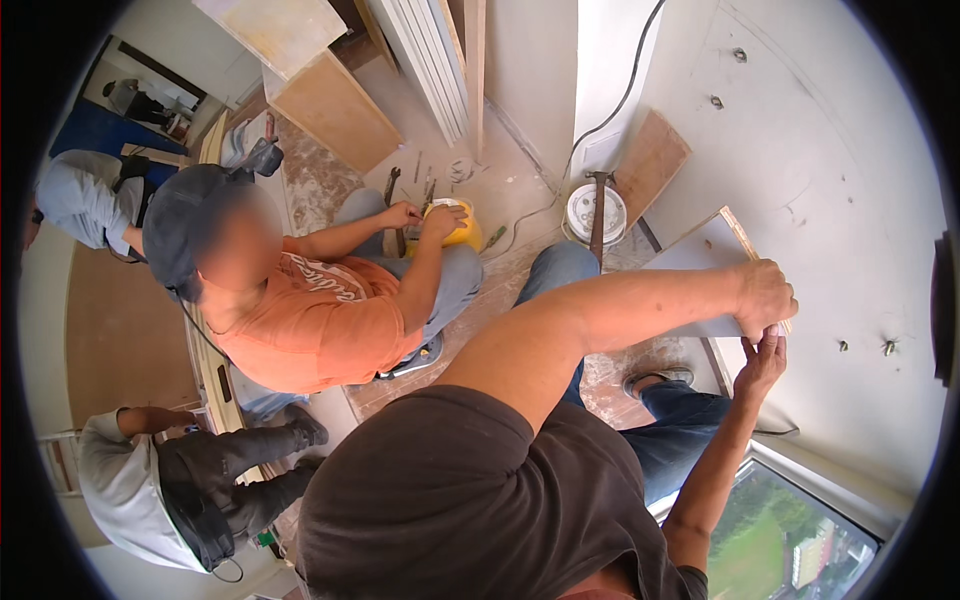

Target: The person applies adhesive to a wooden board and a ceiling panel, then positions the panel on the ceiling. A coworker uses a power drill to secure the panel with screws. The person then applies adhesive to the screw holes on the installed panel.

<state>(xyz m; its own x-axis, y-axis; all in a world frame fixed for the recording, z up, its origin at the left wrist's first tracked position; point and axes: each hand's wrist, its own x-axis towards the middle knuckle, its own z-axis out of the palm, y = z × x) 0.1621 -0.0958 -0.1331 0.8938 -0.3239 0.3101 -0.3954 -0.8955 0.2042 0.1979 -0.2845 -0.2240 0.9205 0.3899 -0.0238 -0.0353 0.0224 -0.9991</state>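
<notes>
A pale-faced board [700, 250] with a raw wood edge stands tilted near the wall at the right. My left hand [765, 297] is closed over its edge, knuckles up, at the corner nearest the wall. Just below, my right hand [762, 362] has its thumb and fingertips pressed together on that same corner. The two hands nearly touch, and the fingers' inner sides are partly hidden. Left of the board, a hammer [598, 215] rests across a white bucket [580, 212], its handle pointing toward my knee.
At my left a person in an orange shirt [330, 330] sits with both hands at a yellow container [462, 232]. A brown board [652, 165] leans behind the bucket. Anchors [740, 55] stick out of the wall. A window [790, 530] lies lower right; other people are at far left.
</notes>
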